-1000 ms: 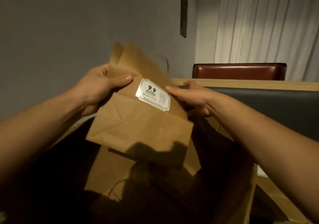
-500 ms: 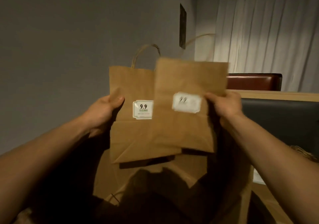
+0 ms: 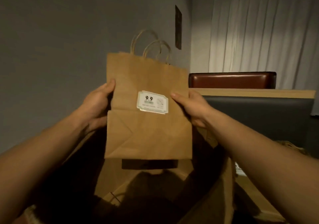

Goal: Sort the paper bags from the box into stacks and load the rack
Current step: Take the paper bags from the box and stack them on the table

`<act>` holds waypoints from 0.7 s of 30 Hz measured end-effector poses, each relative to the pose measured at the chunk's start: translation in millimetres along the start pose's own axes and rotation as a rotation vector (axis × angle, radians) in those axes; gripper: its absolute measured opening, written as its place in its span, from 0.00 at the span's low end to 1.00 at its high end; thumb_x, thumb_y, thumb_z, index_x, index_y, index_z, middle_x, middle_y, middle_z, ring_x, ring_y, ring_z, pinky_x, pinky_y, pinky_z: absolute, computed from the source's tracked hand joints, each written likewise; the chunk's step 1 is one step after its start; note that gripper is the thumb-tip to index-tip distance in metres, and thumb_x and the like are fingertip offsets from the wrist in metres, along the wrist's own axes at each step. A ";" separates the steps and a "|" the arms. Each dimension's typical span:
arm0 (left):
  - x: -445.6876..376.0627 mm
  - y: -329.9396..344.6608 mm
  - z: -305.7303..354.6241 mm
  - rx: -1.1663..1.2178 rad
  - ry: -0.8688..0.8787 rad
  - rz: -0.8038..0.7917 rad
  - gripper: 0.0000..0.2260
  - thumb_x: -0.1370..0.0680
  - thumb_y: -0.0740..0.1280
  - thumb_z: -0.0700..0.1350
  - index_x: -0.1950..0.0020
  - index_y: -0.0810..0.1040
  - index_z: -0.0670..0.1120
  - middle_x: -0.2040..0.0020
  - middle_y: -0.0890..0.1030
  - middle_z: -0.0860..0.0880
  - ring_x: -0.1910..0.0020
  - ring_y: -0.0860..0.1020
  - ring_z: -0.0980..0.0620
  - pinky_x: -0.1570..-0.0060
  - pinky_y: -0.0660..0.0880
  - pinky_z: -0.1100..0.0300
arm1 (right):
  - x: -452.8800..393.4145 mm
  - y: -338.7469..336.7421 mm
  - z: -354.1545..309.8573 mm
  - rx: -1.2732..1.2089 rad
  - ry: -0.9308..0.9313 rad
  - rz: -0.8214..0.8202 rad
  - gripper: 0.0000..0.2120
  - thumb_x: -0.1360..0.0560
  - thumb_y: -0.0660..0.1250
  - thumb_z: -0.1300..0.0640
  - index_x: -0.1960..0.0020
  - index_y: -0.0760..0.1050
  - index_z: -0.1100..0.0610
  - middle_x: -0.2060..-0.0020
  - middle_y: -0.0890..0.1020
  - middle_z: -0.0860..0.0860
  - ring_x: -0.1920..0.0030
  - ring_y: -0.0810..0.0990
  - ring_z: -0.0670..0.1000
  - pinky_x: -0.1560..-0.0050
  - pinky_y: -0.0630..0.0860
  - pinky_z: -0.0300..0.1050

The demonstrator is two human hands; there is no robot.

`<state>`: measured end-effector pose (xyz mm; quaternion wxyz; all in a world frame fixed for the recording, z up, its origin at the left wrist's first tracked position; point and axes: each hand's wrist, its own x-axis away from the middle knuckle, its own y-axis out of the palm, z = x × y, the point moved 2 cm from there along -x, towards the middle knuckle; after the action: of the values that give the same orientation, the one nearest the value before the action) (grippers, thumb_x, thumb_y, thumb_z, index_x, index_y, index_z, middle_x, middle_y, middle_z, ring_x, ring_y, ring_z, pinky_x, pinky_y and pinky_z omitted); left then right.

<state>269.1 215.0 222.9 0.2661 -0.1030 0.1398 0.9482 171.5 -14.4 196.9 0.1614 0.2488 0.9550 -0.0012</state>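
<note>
Two flat brown paper bags (image 3: 148, 120) with twine handles are held upright, one stacked behind the other, above an open cardboard box (image 3: 222, 182). The front bag carries a white "9.9" sticker (image 3: 152, 102). My left hand (image 3: 96, 106) grips the stack's left edge, thumb on the front. My right hand (image 3: 191, 108) grips the right edge, thumb near the sticker. More brown bags (image 3: 114, 180) lie in shadow inside the box.
A grey wall is on the left. Behind the bags run a wooden ledge (image 3: 259, 92), a dark padded seat back (image 3: 259, 118) and a red-brown chair back (image 3: 231, 80). White curtains (image 3: 262, 33) hang at the back right.
The two bags, held side by side and overlapping half a second ago, have been slid together into one aligned stack. A second ago they were lower and tilted over the box.
</note>
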 end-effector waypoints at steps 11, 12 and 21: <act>44.0 104.1 59.4 -0.015 0.176 -0.083 0.13 0.19 0.64 0.39 0.35 0.75 0.45 0.47 0.84 0.46 0.54 0.85 0.50 0.62 0.82 0.55 | 97.3 -85.2 -130.0 0.162 -0.003 -0.024 0.14 0.21 0.65 0.62 0.36 0.74 0.58 0.45 0.84 0.55 0.46 0.84 0.54 0.46 0.82 0.51; 47.1 115.1 62.6 -0.005 0.181 -0.095 0.12 0.19 0.64 0.40 0.36 0.76 0.46 0.48 0.85 0.47 0.55 0.85 0.51 0.62 0.82 0.56 | 103.2 -95.2 -134.2 0.186 -0.018 0.016 0.11 0.21 0.66 0.61 0.39 0.75 0.60 0.46 0.84 0.55 0.47 0.84 0.54 0.47 0.82 0.50; 97.9 293.6 -13.6 -0.303 -0.036 -0.345 0.10 0.25 0.66 0.32 0.47 0.78 0.43 0.54 0.82 0.42 0.59 0.81 0.46 0.62 0.76 0.58 | 194.4 -254.4 -129.6 0.477 0.061 0.616 0.07 0.21 0.66 0.60 0.44 0.78 0.59 0.55 0.83 0.54 0.55 0.83 0.53 0.57 0.80 0.45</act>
<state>32.2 16.7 245.4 0.4080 -0.1472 -0.0287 0.9006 -149.5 -134.4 239.8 0.0636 0.5542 0.8130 -0.1672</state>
